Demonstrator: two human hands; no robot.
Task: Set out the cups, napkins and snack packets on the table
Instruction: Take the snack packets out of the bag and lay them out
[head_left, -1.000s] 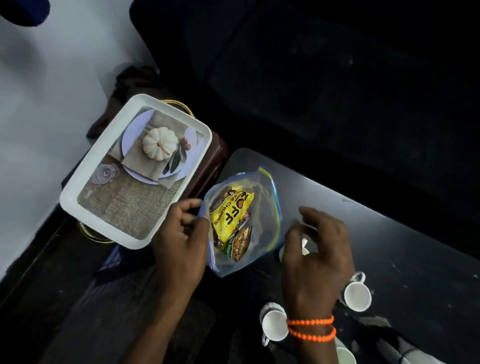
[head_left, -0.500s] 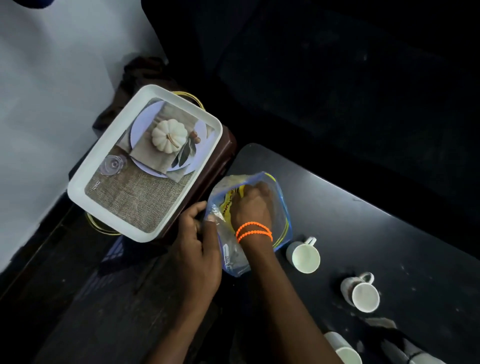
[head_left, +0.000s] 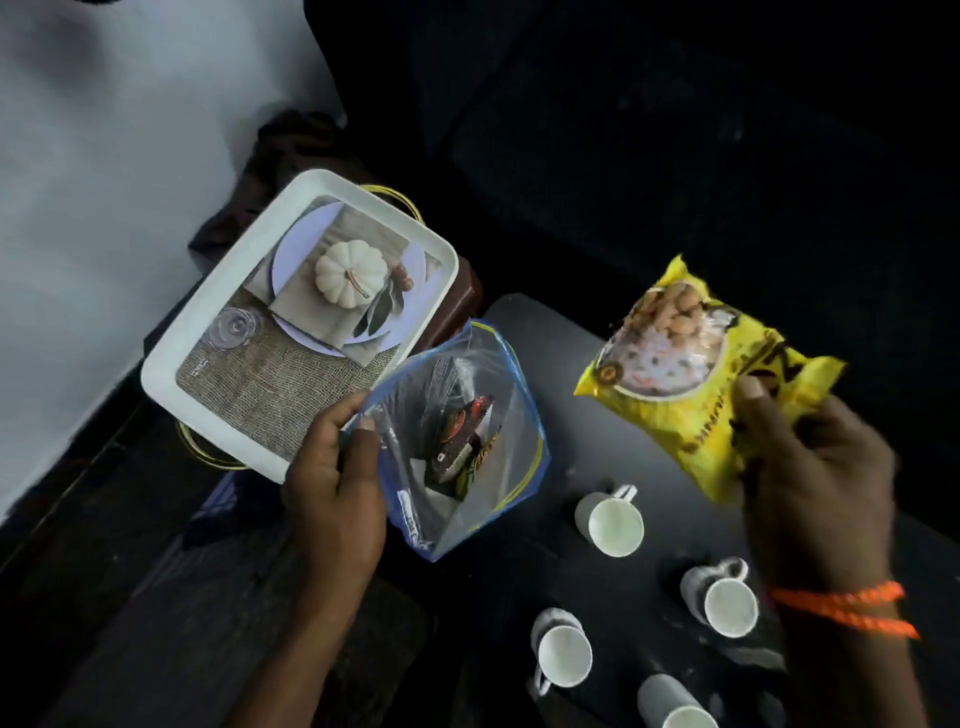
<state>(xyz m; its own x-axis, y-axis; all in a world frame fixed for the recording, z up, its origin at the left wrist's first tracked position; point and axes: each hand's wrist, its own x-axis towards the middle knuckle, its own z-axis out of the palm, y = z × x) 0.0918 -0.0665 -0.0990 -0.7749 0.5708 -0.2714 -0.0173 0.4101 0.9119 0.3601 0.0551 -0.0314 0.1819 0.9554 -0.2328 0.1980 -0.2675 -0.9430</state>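
My right hand (head_left: 815, 467) grips a yellow snack packet (head_left: 691, 369) and holds it in the air above the dark table (head_left: 550, 343). A clear zip bag with a blue edge (head_left: 498, 395) hangs open from my left hand (head_left: 332, 478), which pinches its rim at the table's left end. Inside the bag lie dark snack packets (head_left: 460, 447). Several white cups stand on the table: one (head_left: 610, 522) beside the bag, one (head_left: 722, 597) under my right wrist, one (head_left: 561, 652) nearer me and one (head_left: 675, 704) at the bottom edge.
A white tray (head_left: 171, 374) with a printed pumpkin picture rests on a brown stand left of the table. A pale wall fills the far left. Dark furniture lies beyond the table. The floor below my left arm is dark.
My right hand came out of the zip bag with the yellow packet and lifted it up and to the right. My left hand kept its hold on the bag's rim.
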